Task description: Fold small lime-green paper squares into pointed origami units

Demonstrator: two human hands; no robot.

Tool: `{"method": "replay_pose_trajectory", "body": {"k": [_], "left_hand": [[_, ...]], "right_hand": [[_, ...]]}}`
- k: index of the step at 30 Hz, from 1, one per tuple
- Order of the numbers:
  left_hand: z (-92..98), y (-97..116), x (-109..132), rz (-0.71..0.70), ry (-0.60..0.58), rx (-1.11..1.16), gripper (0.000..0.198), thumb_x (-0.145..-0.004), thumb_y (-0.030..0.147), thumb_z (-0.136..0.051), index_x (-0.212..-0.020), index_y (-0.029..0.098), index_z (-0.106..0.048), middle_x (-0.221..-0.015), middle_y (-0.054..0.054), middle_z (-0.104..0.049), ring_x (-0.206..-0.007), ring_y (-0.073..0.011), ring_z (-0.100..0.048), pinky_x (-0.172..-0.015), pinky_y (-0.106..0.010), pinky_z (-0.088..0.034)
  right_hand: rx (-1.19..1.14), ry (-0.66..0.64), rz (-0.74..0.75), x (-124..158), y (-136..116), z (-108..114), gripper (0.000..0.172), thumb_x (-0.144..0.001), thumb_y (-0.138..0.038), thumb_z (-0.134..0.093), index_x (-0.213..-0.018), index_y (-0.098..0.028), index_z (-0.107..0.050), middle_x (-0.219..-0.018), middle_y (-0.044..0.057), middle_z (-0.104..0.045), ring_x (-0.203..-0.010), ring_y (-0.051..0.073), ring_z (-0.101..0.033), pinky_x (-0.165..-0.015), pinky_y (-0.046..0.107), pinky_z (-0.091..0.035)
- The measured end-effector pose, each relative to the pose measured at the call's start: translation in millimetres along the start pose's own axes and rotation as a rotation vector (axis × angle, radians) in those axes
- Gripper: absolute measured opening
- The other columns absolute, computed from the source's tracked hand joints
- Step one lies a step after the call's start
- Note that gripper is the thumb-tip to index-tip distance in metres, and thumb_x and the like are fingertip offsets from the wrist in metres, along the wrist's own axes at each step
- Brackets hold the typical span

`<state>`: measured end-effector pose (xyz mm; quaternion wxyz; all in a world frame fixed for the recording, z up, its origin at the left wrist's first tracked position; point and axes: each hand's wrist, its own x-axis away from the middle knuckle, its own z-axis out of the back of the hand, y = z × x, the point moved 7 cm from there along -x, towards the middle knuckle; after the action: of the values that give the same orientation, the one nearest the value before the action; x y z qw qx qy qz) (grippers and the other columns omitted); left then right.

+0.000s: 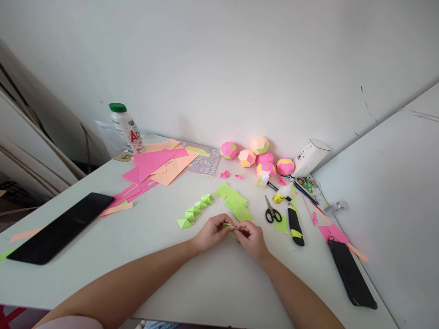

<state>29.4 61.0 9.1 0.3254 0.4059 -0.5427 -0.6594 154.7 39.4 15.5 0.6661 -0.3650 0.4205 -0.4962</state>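
Note:
My left hand (211, 234) and my right hand (252, 238) meet over the white table (219, 283), both pinched on a small green paper piece (229, 226) held between their fingertips. Just beyond them lies a stack of flat green paper squares (236, 202). To the left, a row of folded green paper units (195, 211) runs diagonally across the table.
Black-handled scissors (273, 212), a black and yellow utility knife (295, 224) and a glue bottle (281, 195) lie right of my hands. Several pink and orange paper balls (258, 157) sit by the wall. A phone (351, 274) lies right, a black tablet (60, 227) left, a green-capped bottle (126, 128) behind pink and orange sheets (159, 164).

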Motion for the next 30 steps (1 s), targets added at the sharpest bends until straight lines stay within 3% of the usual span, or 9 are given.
{"method": "replay_pose_trajectory", "body": {"k": [14, 23, 30], "left_hand": [[-0.2, -2.3, 0.8, 0.015, -0.004, 0.091, 0.023, -0.081, 0.037, -0.058, -0.078, 0.014, -0.059, -0.076, -0.005, -0.064, -0.074, -0.0165, -0.061, -0.069, -0.03, -0.05], [-1.4, 8.9, 0.8, -0.113, -0.02, -0.087, 0.018, -0.083, 0.033, -0.056, -0.078, 0.016, -0.061, -0.084, -0.007, -0.06, -0.078, -0.016, -0.057, -0.071, -0.029, -0.048], [-1.1, 18.2, 2.5, -0.172, 0.012, -0.17, 0.019, -0.083, 0.03, -0.054, -0.073, 0.017, -0.061, -0.077, -0.005, -0.058, -0.072, -0.0152, -0.057, -0.066, -0.028, -0.048]], "right_hand": [[-0.008, 0.007, -0.001, -0.5, 0.4, -0.4, 0.019, -0.077, -0.034, -0.061, -0.072, -0.016, -0.057, -0.048, -0.002, -0.055, -0.04, 0.01, -0.052, -0.04, 0.019, -0.041], [-0.001, -0.002, 0.016, 0.5, -1.8, -0.4, 0.021, -0.077, -0.034, -0.059, -0.067, -0.016, -0.057, -0.047, -0.002, -0.053, -0.04, 0.01, -0.05, -0.04, 0.019, -0.039], [0.008, -0.021, 0.033, 0.6, -3.5, -2.9, 0.016, -0.077, -0.029, -0.058, -0.067, -0.016, -0.058, -0.048, -0.003, -0.05, -0.041, 0.009, -0.043, -0.04, 0.02, -0.036]]}}
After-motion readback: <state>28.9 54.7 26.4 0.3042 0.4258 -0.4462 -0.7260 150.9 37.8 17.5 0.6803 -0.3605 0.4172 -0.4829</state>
